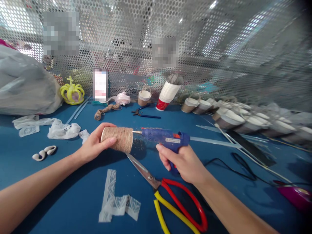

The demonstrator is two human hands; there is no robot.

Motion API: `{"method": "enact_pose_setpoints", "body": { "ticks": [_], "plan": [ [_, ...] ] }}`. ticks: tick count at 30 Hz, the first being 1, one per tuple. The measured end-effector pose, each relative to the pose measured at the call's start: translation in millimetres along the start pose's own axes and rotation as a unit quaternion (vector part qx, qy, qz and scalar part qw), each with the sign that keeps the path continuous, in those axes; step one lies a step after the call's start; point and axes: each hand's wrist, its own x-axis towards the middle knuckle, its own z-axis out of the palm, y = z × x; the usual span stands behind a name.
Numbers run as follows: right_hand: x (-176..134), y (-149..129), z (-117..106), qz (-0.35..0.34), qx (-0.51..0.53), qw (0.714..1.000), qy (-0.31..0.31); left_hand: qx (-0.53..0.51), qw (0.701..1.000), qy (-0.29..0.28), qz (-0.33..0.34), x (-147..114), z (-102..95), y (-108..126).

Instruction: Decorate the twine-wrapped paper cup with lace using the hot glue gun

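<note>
A paper cup wound with brown twine (pixel 122 138) lies sideways in my left hand (pixel 95 141), its thumb across the twine. My right hand (pixel 184 164) grips a blue hot glue gun (pixel 158 135), whose metal nozzle points left at the cup's right end; whether it touches cannot be made out. From the gun's back a clear glue stick (pixel 214 141) sticks out. Below the cup lie scissors (pixel 151 180) with one red and one yellow handle, blades towards the cup. A strip of white lace (pixel 114 204) rests on the blue table left of the scissors.
Several twine-wrapped cups (pixel 253 122) line the right side. At the back stand a leaning stack of paper cups (pixel 168 94), pliers (pixel 146 113), a twine bundle (pixel 104 112) and a yellow crown (pixel 72 92). More lace (pixel 63 130) and shells (pixel 44 152) lie left. A black cord (pixel 241 169) runs right.
</note>
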Motion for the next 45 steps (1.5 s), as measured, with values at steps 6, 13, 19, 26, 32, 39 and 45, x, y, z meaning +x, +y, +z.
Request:
{"method": "enact_pose_setpoints", "body": {
  "ticks": [6, 13, 19, 26, 32, 39, 45],
  "plan": [
    [2.1, 8.1, 3.0, 0.002, 0.017, 1.0, -0.006, 0.009, 1.0, -0.016, 0.005, -2.4, 0.1, 2.4],
    [-2.2, -2.3, 2.6, 0.013, -0.003, 0.999, -0.042, -0.016, 1.0, 0.005, -0.027, -0.7, 2.1, 1.2],
    [-3.1, -0.1, 1.9, 0.016, 0.005, 0.999, -0.044, -0.042, 0.999, 0.006, -0.026, 0.7, 0.4, -1.1],
    [0.6, 7.0, 4.2, 0.026, 0.044, 0.999, 0.001, -0.04, 0.999, -0.025, -0.017, -3.4, 2.0, 1.6],
    [-3.2, -2.1, 5.7, 0.031, 0.009, 0.999, -0.015, -0.078, 0.995, -0.009, -0.054, -1.2, 5.4, -0.6],
    [-6.8, -5.3, 7.9, 0.014, -0.027, 1.0, -0.006, -0.11, 0.989, 0.013, -0.095, -1.5, 8.5, 4.2],
    [-7.2, -5.5, 9.7, 0.007, -0.03, 0.999, -0.007, -0.122, 0.987, 0.028, -0.104, 0.5, 9.1, 7.2]
  ]
}}
